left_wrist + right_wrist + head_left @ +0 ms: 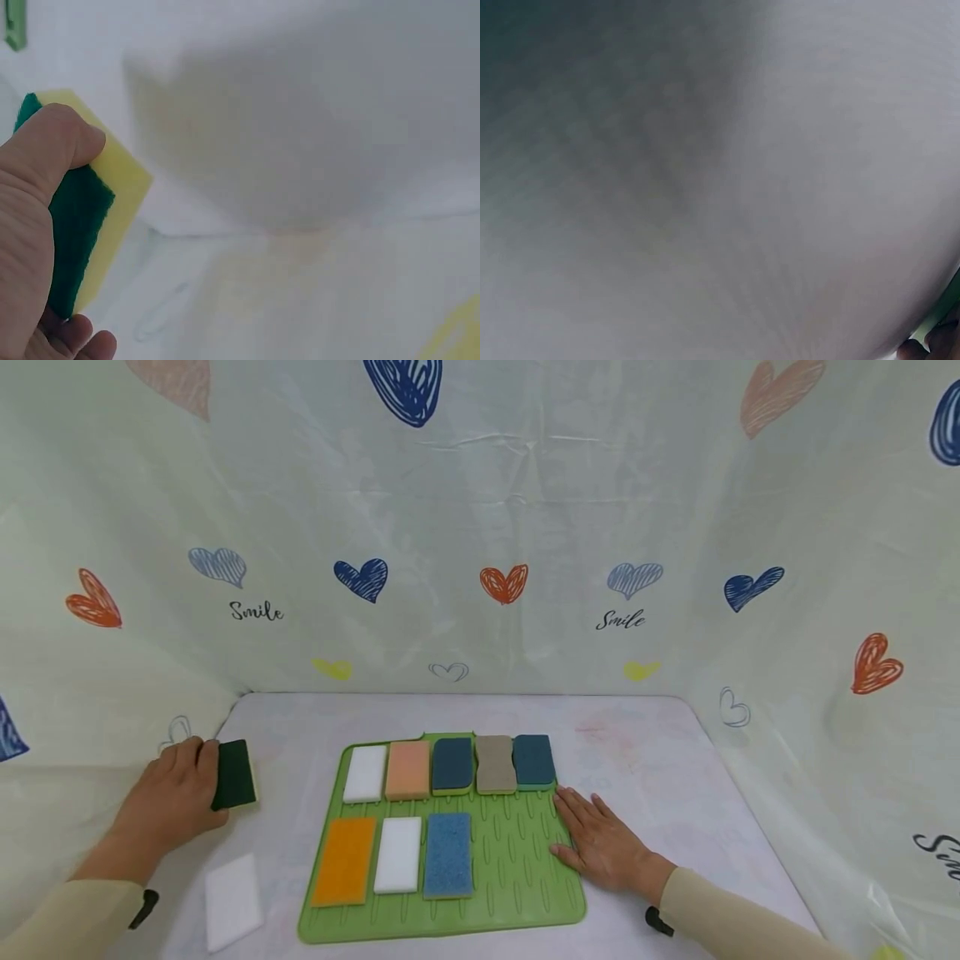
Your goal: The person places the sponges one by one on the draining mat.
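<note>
Left hand (174,793) grips a green-and-yellow scouring sponge (234,774) at the far left of the table, well apart from the green ribbed mat (517,852). The left wrist view shows the thumb (64,135) clamped across the green face and the fingertips under the near edge, with most of the yellow foam side projecting past the grip.

Right hand (603,846) lies flat, fingers straight and together, on the right edge of the mat, holding nothing. Its wrist view is blurred and adds nothing.

On the mat, five sponges fill the far row and three the near row: orange (344,861), white (398,854), blue (447,854). The free space lies right of the blue one, just beside the right hand.

Risks noted:
- The grip sits at one end of a soft sponge, which could flex or twist loose in transit.
- A low carry could drag across the placed sponges and knock the rows askew.
- The right hand partly covers the free space and could obstruct placement.
- A loose white sponge (232,900) lies near the left forearm and could be swept off by the sleeve.
</note>
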`<act>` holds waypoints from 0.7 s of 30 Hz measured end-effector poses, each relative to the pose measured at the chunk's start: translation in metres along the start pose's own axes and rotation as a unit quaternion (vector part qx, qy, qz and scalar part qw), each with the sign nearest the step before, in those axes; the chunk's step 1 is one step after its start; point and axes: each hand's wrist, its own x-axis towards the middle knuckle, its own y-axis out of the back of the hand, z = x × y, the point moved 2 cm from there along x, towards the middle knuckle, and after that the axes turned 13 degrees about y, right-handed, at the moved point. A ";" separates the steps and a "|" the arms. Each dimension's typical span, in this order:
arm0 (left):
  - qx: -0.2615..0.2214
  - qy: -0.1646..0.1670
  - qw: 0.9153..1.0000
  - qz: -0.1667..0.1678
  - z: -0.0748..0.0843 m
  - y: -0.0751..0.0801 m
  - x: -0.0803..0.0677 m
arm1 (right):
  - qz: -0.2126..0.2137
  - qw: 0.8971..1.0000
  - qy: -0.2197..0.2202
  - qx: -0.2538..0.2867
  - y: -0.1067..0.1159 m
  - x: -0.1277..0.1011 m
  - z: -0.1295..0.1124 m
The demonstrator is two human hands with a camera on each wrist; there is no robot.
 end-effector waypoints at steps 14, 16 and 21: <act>-0.016 -0.003 0.999 -0.031 0.073 0.012 0.029 | -0.001 1.000 -0.001 -0.011 -0.001 0.000 0.001; -0.014 -0.005 0.999 -0.031 0.080 0.013 0.032 | 0.000 1.000 -0.001 -0.010 -0.001 0.000 0.001; -0.019 -0.006 0.999 -0.040 0.099 0.018 0.039 | 0.005 1.000 0.002 -0.011 0.000 -0.001 0.001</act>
